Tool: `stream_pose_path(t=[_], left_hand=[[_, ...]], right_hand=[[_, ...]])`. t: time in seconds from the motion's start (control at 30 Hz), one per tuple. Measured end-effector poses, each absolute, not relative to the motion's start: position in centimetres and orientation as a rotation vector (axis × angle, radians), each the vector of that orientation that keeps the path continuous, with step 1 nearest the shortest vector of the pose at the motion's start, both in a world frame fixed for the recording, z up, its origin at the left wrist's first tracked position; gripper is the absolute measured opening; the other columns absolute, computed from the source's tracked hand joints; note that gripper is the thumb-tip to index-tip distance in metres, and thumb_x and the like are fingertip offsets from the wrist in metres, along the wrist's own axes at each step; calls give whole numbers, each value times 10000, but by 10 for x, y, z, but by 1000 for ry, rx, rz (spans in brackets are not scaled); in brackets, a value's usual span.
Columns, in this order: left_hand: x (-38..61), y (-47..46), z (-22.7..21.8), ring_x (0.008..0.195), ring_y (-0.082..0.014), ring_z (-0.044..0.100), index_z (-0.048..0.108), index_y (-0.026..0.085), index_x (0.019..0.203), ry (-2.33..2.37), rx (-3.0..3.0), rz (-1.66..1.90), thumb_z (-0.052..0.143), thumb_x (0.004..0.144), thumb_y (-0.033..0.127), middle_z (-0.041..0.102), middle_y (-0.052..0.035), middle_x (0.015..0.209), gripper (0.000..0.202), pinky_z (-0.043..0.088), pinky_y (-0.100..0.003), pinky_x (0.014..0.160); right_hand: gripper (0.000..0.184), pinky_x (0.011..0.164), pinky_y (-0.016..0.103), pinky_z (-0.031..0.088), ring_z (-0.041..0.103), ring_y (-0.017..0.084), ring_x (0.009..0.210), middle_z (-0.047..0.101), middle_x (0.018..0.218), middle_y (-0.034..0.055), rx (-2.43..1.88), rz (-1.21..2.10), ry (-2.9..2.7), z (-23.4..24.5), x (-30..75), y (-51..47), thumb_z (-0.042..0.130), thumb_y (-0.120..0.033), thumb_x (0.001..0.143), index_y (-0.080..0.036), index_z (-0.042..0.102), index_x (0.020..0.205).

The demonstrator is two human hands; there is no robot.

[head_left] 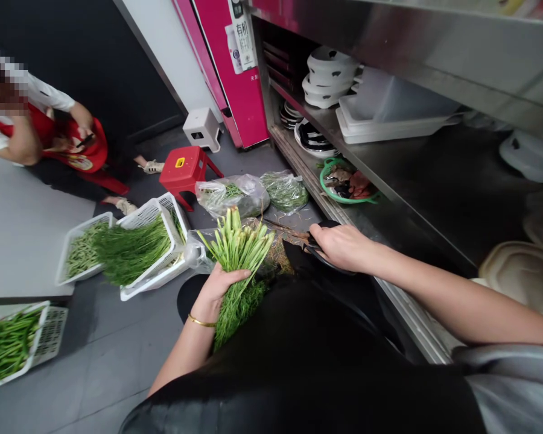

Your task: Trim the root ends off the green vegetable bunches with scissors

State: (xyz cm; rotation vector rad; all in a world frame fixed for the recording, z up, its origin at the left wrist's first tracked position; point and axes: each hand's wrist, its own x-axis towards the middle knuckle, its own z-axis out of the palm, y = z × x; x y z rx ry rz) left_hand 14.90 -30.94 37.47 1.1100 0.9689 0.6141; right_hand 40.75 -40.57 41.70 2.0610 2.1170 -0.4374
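My left hand (224,286), with a gold bangle at the wrist, is closed around a bunch of feathery green herbs (239,244) that look like dill or fennel. The pale cut stem ends point up and away from me, while the fine leaves hang down toward my lap. In my right hand (341,244) is a pair of scissors (292,231) with black handles and brownish blades. Their blades point left, toward the stems, and stay a little apart from them. Beneath lie stem scraps (278,256) on the floor. My fingers partly hide the scissor handles.
White baskets hold more feathery greens (136,247), beans (88,247) and green stalks (9,346). Bagged greens (233,196) lie ahead, near a red stool (185,172). A metal shelf (416,181) with dishes runs along the right. Another person (49,126) sits at left.
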Motion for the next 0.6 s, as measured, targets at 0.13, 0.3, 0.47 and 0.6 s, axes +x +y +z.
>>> stream_pose_path(t=[0.13,0.3,0.47,0.6], left_hand=[[154,-314,382,1188,-336,541,590,175,1246,884,1080,635,829,484,115,631,-101,1239,801,407,-421,1047],[147,-310,369,1120,-325,594,684,152,1065,969,1134,562,830,499,155,713,-88,1077,584,417,-408,1042],[146,-308,364,1174,-320,559,670,178,1094,953,1146,560,834,479,156,707,-91,1090,636,404,-390,1059],[149,-310,366,1188,-314,549,661,185,1116,932,1147,564,826,496,158,689,-86,1138,642,393,-383,1069]], right_hand=[[324,601,321,405,684,294,793,702,832,151,2035,-409,2160,416,409,-406,395,-402,919,-135,485,1077],[333,600,309,392,679,276,782,701,842,138,2040,-496,2175,417,412,-408,399,-441,920,-158,494,1068],[416,588,317,378,673,293,791,695,870,152,2026,-609,2146,415,420,-411,341,-520,925,-158,479,1075],[433,581,321,371,673,305,792,696,856,155,2034,-581,2133,414,421,-410,333,-532,924,-154,481,1074]])
